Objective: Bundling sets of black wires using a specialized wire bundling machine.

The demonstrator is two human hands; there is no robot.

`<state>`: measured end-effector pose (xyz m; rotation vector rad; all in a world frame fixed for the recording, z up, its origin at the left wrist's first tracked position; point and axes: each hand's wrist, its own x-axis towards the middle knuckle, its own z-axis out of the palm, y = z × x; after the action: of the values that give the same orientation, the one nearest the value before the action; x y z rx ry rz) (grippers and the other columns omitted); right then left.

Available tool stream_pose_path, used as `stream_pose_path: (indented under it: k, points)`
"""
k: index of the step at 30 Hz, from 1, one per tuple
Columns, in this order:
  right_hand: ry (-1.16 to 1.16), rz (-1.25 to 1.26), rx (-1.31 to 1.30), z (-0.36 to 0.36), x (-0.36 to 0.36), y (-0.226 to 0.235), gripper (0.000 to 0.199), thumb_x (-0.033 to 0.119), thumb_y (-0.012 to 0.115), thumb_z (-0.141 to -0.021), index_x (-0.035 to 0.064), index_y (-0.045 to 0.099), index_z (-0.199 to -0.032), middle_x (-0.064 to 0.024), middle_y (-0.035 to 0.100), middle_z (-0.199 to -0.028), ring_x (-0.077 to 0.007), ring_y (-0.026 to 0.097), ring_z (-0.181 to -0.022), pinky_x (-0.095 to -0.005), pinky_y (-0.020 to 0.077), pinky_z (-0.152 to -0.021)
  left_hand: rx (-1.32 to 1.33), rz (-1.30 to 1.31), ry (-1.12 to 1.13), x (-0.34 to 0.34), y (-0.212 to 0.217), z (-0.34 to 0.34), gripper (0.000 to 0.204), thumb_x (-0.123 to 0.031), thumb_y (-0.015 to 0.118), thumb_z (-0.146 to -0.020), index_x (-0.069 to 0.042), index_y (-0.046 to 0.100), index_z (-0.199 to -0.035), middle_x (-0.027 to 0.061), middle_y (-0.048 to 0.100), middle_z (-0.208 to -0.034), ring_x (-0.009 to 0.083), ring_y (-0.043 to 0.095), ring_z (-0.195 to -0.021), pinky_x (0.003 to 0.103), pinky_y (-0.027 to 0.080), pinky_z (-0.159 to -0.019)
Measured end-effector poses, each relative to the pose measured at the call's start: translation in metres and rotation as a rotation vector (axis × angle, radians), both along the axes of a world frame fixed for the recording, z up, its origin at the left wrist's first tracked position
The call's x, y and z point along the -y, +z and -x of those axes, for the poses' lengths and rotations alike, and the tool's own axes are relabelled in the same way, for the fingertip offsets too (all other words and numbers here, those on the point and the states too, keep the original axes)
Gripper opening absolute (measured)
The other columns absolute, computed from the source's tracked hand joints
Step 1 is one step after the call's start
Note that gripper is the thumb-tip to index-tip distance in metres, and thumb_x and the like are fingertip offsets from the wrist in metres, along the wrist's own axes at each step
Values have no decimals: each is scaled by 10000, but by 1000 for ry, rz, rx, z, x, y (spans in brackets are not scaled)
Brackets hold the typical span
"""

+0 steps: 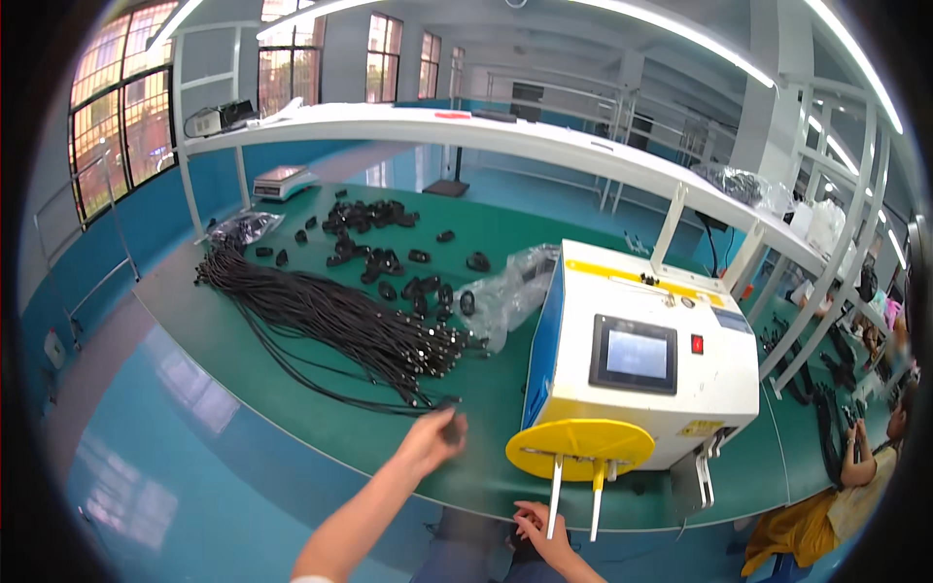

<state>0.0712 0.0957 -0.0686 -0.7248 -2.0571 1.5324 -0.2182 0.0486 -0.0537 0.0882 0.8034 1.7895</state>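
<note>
2 bare hands are seen coming up from the near edge over a long green-topped workbench (292, 389). The left hand (434, 433) is stretched out to the near end of a big bundle of thin black cables with metal-tipped ends (330, 316), and its fingers are pressed together around the dark end of 1 cable (452, 426) at the near tip of that bundle. The bundle is laid slantwise on the green top, from the far left down towards the middle, just left of a white box-shaped machine with blue sides and a small dark screen (641, 355).

The right hand (537, 528) is held low at the near edge of the bench, under the round yellow disc (580, 448) on the machine's near face, with its fingers beside the left one of 2 white prongs (555, 496) that hang down from the disc. Whether anything is pinched there cannot be told; the fingers are seen loosely curled.

Farther off, small coiled black cable loops (389, 262) are scattered on the green top, and a crumpled clear plastic bag (505, 291) is set against the machine's left side. A white overhead shelf (466, 131) is run above the bench. At the far right, another person in a yellow top (855, 486) is seated at the bench.
</note>
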Motion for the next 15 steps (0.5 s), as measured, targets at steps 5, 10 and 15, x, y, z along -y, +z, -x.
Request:
stream_pose_path:
  k: [5,10,15]
  points:
    - [-14,268,77,15,-9,9,296,5,541,-881,-69,523,-1167,-132,618,-868,-144,612,-634,-227,500,-503,-392,271,320,-118,61,108,372,-319,617,-872,-23,530,-1081,96,608,-977,246,592,-895,436,481,-762]
    - [-51,299,11,9,-22,2,272,37,538,-877,-72,556,-1126,-98,626,-810,-122,610,-590,-227,480,-447,-1445,272,569,-91,9,66,296,-173,662,-790,-23,567,-1027,112,593,-952,285,549,-945,396,440,-773]
    - [41,311,27,9,-25,-7,298,23,534,-879,-81,522,-1158,-125,622,-844,-143,614,-610,-230,492,-467,-2046,581,553,15,3,44,293,-114,704,-704,-78,596,-974,93,573,-935,301,522,-952,392,418,-799]
